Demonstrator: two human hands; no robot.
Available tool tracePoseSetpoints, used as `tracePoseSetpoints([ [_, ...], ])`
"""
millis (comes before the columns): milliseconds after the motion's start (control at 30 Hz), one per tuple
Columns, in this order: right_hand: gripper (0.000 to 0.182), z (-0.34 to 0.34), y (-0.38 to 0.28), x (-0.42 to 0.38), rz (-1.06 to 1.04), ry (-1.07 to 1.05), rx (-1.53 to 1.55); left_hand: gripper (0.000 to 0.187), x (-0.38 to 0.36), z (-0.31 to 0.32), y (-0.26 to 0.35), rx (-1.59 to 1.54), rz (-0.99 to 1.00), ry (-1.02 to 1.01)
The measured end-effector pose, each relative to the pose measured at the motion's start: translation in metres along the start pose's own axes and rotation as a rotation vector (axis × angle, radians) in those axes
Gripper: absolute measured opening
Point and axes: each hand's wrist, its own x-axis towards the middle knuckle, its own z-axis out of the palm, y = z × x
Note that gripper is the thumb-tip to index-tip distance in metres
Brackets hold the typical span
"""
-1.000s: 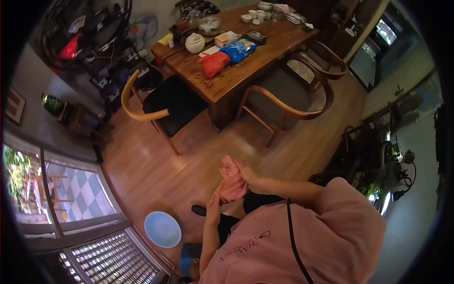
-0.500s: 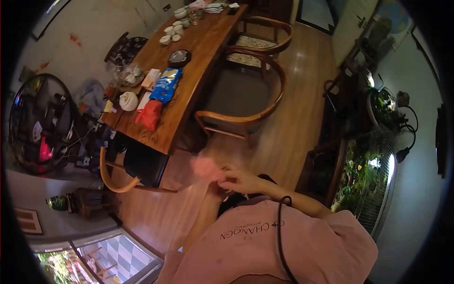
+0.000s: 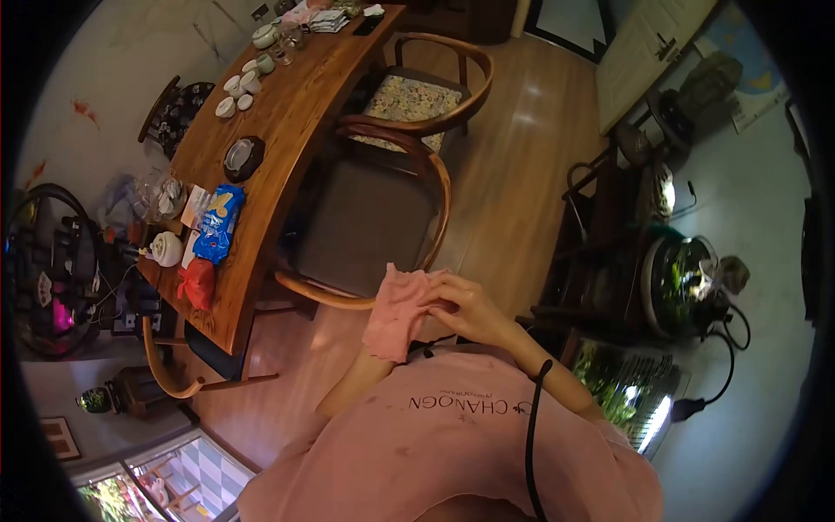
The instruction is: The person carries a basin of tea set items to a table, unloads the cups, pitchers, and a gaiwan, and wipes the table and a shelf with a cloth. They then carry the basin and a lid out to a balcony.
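Observation:
A pink cloth [image 3: 398,313] hangs in front of my body, loosely spread and creased. My right hand [image 3: 470,306] pinches its right edge, with the fingers bent and pressed together. The cloth covers my left hand, and only the left forearm [image 3: 355,387] shows below it, so those fingers cannot be made out. Both forearms come in from the sides of my pink T-shirt [image 3: 452,435]. A black cord [image 3: 531,435] hangs down over the shirt.
A wooden table [image 3: 283,130] on the left bears a blue packet [image 3: 219,224], a red bag [image 3: 198,283], a white teapot [image 3: 165,249] and several cups. A wooden armchair [image 3: 365,217] stands ahead. Lit fish tanks [image 3: 622,383] line the right wall.
The blurred, bunched pink cloth is now more spread out and upright over my left hand. My right hand has moved slightly up and right. The view has turned, shifting the table left.

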Motion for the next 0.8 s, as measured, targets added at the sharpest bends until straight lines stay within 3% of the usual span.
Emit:
tracePoseSetpoints([
  [67,0.019,-0.05,0.014,0.017,0.002,-0.091,-0.06,0.022,0.074,-0.011,-0.027,1.005,0.461,-0.685],
  [100,0.023,-0.07,0.021,0.028,0.016,-0.154,-0.125,0.022,0.092,-0.006,-0.025,1.002,0.462,-0.646],
  [133,0.023,-0.084,0.024,0.043,0.003,-0.189,-0.119,0.024,0.107,-0.002,-0.023,0.832,0.463,-0.522],
  [200,0.031,-0.105,0.031,0.072,-0.092,-0.066,-0.317,0.029,0.135,0.001,-0.019,0.493,0.471,-0.282],
  [300,0.038,-0.133,0.067,0.108,-0.041,-0.055,-0.201,0.037,0.187,-0.011,-0.011,-0.024,0.494,0.056],
  [367,0.036,-0.155,0.095,0.129,0.029,-0.104,-0.108,0.039,0.248,-0.066,0.006,-0.293,0.044,0.161],
  [433,0.033,-0.18,0.124,0.152,0.104,-0.16,-0.027,0.036,0.278,-0.036,0.064,1.16,0.348,0.396],
  [467,0.032,-0.192,0.139,0.165,0.183,-0.176,0.037,0.036,0.3,-0.062,0.043,1.146,0.336,0.429],
  [633,0.029,-0.238,0.215,0.236,0.442,-0.362,-0.036,0.041,0.573,-0.259,0.055,1.103,-0.226,1.086],
  [700,0.024,-0.25,0.224,0.27,0.515,-0.316,0.009,0.043,0.652,-0.312,0.033,1.05,-0.476,1.308],
  [733,0.024,-0.257,0.229,0.287,0.519,-0.334,0.006,0.056,0.649,-0.237,0.012,0.782,0.386,1.178],
  [767,0.024,-0.263,0.232,0.303,0.566,-0.362,0.013,0.056,0.68,-0.246,-0.003,0.782,0.373,1.188],
  [800,0.024,-0.27,0.238,0.317,0.612,-0.383,0.022,0.057,0.721,-0.264,-0.029,0.653,0.909,1.115],
])
